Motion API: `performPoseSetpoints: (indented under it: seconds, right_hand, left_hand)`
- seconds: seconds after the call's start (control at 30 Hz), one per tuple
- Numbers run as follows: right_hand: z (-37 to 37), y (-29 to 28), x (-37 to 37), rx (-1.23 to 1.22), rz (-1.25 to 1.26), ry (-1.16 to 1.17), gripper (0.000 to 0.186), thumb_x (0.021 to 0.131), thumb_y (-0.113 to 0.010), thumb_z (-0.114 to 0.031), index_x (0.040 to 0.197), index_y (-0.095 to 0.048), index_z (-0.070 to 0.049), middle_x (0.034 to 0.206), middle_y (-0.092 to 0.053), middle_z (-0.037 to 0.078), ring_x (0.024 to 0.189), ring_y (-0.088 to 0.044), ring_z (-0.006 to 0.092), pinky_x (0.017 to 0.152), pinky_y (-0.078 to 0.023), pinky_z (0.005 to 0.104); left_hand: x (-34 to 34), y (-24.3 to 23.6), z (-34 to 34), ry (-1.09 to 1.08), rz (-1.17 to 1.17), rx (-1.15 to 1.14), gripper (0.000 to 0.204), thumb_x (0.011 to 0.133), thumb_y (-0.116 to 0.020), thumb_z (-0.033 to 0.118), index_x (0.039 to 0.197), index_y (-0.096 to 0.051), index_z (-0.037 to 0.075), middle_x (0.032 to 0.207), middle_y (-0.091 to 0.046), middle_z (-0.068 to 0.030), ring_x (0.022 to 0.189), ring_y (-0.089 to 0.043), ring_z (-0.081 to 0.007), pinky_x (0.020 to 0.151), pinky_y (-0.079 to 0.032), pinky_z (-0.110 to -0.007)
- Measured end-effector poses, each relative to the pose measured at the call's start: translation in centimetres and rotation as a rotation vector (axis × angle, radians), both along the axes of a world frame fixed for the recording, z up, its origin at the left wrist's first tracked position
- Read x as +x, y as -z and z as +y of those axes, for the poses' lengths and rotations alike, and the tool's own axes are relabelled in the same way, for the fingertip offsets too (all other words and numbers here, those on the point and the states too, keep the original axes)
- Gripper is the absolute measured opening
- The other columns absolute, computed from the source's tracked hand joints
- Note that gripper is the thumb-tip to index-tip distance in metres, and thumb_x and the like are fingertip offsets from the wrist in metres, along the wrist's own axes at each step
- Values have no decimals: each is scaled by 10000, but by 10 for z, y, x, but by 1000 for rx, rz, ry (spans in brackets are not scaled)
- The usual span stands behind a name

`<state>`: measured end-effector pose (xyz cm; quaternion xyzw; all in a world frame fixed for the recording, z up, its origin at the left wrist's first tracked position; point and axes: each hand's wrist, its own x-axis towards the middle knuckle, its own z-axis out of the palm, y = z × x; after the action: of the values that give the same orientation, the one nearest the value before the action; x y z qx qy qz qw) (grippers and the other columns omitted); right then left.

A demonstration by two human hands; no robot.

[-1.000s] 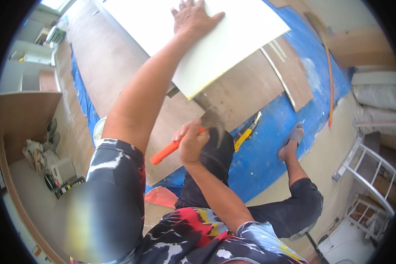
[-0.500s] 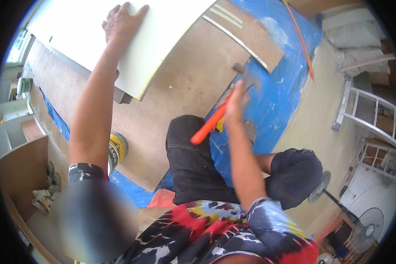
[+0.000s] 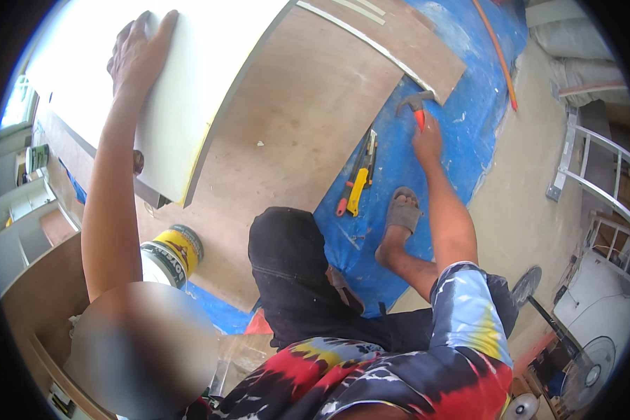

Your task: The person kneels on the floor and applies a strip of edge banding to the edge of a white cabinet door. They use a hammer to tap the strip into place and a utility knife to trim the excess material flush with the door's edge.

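My left hand [image 3: 136, 59] lies flat on a large white panel [image 3: 189, 84], its fingers stretched over the surface. My right hand [image 3: 429, 136] is closed around the orange-red handle of a claw hammer [image 3: 414, 103]. The metal head of the hammer is over the blue sheet [image 3: 462, 140], near the corner of a brown board strip [image 3: 427, 59]. Between that hand and my bent knee lie a yellow utility knife [image 3: 358, 192] and a tool with a red handle end [image 3: 342, 206]. A small brown shape under the panel's edge cannot be made out.
A brown board [image 3: 294, 105] spreads under the white panel. A yellow-and-white paint bucket [image 3: 175, 253] stands by my left forearm. To the right are a white metal ladder [image 3: 598, 157] and a fan [image 3: 589, 367]. An orange pole [image 3: 497, 56] lies at the far right.
My right hand has swung the hammer away from me and to the right, uncovering the knife and the tool beside it. My left hand and the white panel appear further left.
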<state>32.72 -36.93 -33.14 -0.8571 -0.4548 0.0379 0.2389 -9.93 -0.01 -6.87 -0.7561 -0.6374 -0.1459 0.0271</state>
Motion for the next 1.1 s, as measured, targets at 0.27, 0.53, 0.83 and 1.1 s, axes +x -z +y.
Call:
performPoseSetpoints:
  seconds: [0.27,0.53,0.83,1.1]
  right_hand:
    - [56,23,30,-13,-53,-333,422,857,-662,-18,1275,-610,-51,1150,-645,202,1068,-605,420,931,-491,494]
    - [21,2,-66,-17,109,169,421,902,-699,-275,1224,-639,-12,1146,-647,193,1117,-601,386,978,-468,477]
    - [-55,2,-228,-339,369,393,755,818,-755,-293,1405,-423,45,1256,-514,280,1089,-594,432,957,-493,501]
    - [-51,20,-140,-304,359,589,641,862,-669,-115,1425,-415,57,1265,-508,275,1101,-596,439,947,-502,516]
  left_hand:
    - [-4,-8,1,45,11,22,899,856,-434,795,1540,-437,211,1575,-400,-154,1431,-431,-337,1191,-298,-527]
    - [-6,-5,5,47,22,10,907,854,-434,800,1538,-438,205,1572,-405,-156,1433,-429,-344,1191,-301,-531]
    - [2,-15,-8,14,-41,-27,840,899,-432,743,1531,-446,190,1589,-400,-131,1479,-362,-314,1216,-259,-493]
    - [22,-35,-33,-46,-83,-80,710,979,-500,569,1491,-473,78,1573,-401,-174,1482,-324,-344,1224,-237,-452]
